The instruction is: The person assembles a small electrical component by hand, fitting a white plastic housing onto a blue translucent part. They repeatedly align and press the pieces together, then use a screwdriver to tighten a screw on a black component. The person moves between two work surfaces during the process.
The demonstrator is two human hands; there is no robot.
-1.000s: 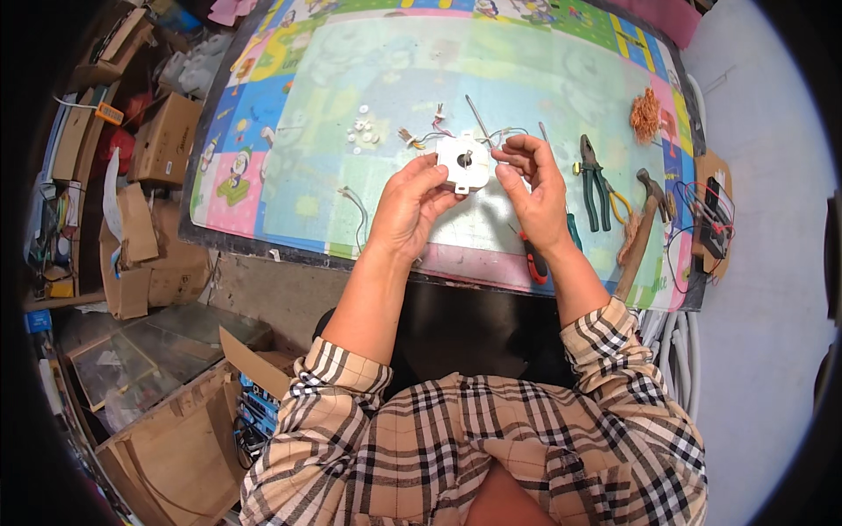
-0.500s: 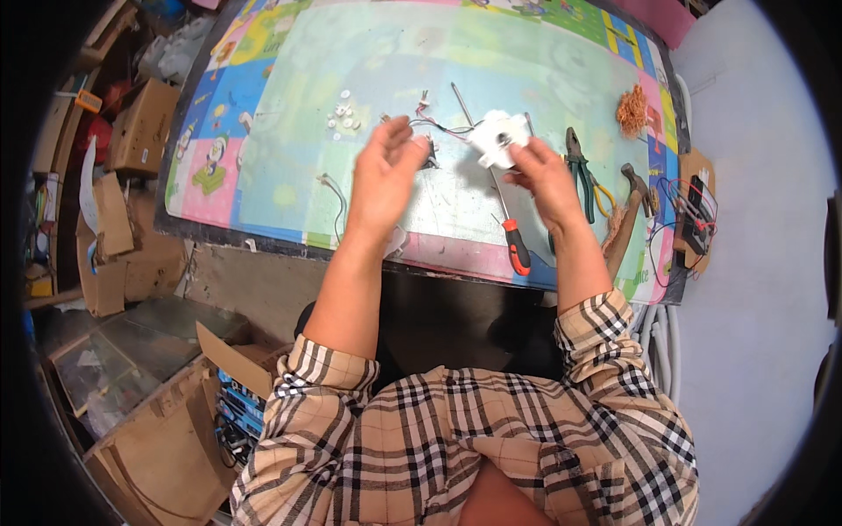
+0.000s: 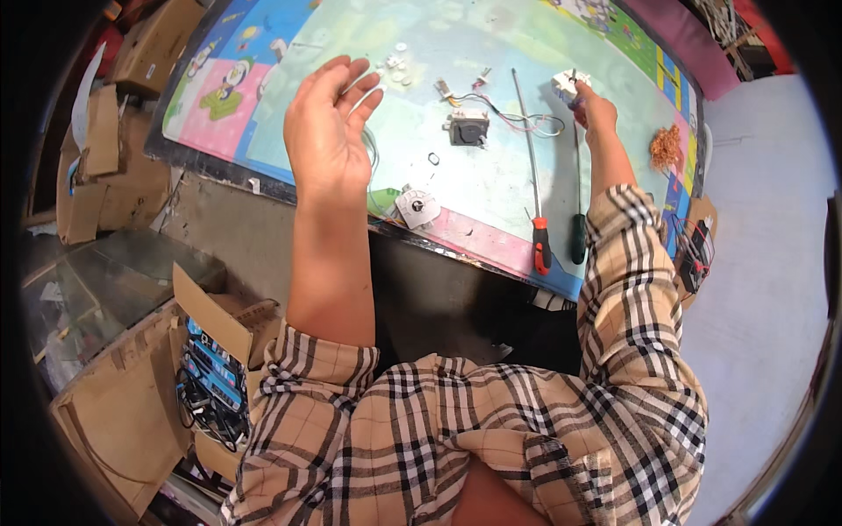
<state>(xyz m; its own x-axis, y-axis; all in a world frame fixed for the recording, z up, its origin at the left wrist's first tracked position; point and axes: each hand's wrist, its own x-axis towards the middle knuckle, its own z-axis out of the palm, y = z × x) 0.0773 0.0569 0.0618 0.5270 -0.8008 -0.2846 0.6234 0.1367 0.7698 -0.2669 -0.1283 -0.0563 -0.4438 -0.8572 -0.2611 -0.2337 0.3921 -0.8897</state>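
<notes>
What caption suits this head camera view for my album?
Right hand holding a white plastic housing, left hand open in midair, over a cartoon mat with a red-handled screwdriver.

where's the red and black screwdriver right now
The screwdriver lies on the table, right of centre in the head view, its handle toward the near edge, just left of the dark green-handled tool.

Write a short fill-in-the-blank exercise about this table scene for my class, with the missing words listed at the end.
1. The white part is at the fingers of the ____ hand.
2. The raised left hand is holding ____.
3. Left of the dark-handled screwdriver, another screwdriver has a black and ____ handle.

Missing words: right; nothing; red.
</notes>
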